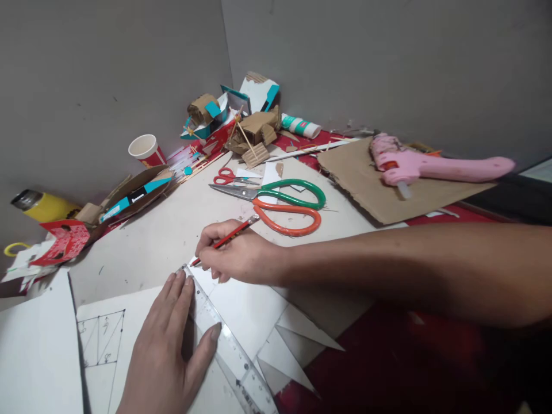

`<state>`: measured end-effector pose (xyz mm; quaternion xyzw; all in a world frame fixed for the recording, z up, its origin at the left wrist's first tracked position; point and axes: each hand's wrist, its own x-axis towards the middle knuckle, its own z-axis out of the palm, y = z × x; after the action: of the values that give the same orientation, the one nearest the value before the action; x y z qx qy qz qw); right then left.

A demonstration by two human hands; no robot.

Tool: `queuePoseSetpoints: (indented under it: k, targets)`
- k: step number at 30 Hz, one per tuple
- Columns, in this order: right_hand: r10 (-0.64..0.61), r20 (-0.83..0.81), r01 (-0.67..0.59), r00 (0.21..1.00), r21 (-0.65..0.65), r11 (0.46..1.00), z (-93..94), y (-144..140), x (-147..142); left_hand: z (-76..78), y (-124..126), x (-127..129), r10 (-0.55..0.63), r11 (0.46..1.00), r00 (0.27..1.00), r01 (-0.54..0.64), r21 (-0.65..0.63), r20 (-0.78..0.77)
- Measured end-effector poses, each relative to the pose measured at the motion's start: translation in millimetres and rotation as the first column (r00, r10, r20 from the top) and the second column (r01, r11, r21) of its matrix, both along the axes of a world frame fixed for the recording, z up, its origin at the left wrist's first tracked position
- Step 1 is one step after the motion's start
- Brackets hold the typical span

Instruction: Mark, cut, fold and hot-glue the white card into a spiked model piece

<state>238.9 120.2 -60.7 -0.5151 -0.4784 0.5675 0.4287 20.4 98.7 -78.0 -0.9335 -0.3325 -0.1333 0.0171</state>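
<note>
Pencil in the right hand met the white sheet at the far end of the clear ruler, its tip right against the ruler's edge. For a clean line, I judged the pencil should stay leaning against that edge while the ruler was pressed flat and not allowed to pivot. The right hand's fingers were closed round the pencil in a writing pinch, knuckles resting on the sheet. The left hand lay spread, palm down, fingers and thumb bearing on the ruler and paper, gripping nothing. A small pencilled grid showed left of it. Beyond lay green-and-orange scissors, and farther right a pink glue gun on cardboard.
</note>
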Motion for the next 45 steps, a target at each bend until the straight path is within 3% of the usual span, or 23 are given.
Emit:
queuePoseSetpoints:
  k: [10, 17, 45]
  targets:
    - [0.017, 0.129, -0.009, 0.991, -0.066, 0.998, 12.5, -2, -5, 2.7, -3, 2, -0.014, 0.998, 0.999, 0.017, 0.066, -0.043]
    - [0.017, -0.009, -0.017, 1.000, -0.026, 1.000, 5.0, 2, -8, 1.9, -3, 1, -0.014, 0.998, 0.999, 0.016, 0.056, -0.049]
    - [-0.002, -0.056, -0.001, 0.998, -0.060, 0.998, 7.6, 2, -5, 4.4, 2, -3, -0.016, 1.000, 0.998, 0.014, -0.018, -0.067]
